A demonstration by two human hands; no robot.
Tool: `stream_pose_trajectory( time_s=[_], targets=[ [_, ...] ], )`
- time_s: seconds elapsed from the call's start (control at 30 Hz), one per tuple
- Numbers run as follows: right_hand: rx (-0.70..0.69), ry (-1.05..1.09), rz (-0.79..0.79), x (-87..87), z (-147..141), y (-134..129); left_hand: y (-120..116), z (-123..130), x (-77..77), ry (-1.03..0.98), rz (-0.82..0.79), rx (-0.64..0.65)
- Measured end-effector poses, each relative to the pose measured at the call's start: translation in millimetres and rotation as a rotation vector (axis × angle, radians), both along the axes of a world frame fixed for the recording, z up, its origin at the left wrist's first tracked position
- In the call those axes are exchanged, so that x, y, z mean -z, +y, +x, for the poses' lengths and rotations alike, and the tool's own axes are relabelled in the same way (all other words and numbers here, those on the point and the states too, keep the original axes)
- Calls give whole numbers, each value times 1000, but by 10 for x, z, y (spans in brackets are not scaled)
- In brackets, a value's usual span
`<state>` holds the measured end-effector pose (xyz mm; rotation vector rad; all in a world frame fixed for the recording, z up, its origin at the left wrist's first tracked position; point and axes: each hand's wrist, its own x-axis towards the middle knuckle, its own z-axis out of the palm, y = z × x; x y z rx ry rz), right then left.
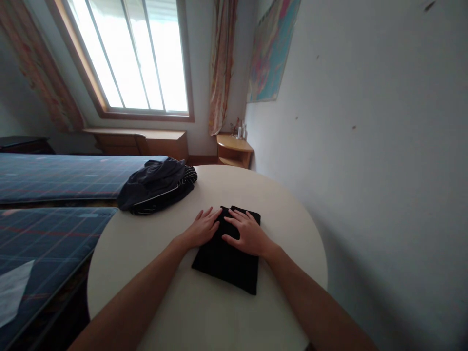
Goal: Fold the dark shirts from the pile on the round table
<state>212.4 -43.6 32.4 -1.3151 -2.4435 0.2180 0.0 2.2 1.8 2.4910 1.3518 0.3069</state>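
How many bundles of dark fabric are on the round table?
2: a folded black cloth beneath the right hand, and a rumpled dark pile at the far left of the table. The pile may hide separate pieces.

Cannot see the folded black cloth [230, 268] beneath the right hand [247, 234]. Cannot identify the small items [240, 132] on the corner shelf [234, 143]. Cannot follow the desk [292, 219] past the bottom edge or the white sheet [14, 287] past the left.

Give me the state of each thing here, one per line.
Cloth: folded, lying flat
Dark clothes: rumpled heap
Left grip: open, palm down
Right grip: open, palm down
Curtains: drawn aside
Window: open or shut unclear
Poster: hung up
White sheet: lying, partly cropped
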Motion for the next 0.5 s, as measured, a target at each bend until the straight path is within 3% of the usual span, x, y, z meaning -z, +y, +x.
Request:
stream_pose_trajectory(
  time_s=[0.17, 0.33, 0.5],
  targets=[
    [-99, -26, -20, -1, -84, -70, 46, -59, -22, -36, 0, -18],
    [-84, -90, -53, 45, -92, -45, 81, -72, -17, -61, 15, -61],
    [-95, -82, -46, 54, -58, 0, 87, -82, 1, -153, 89, 29]
  ],
)
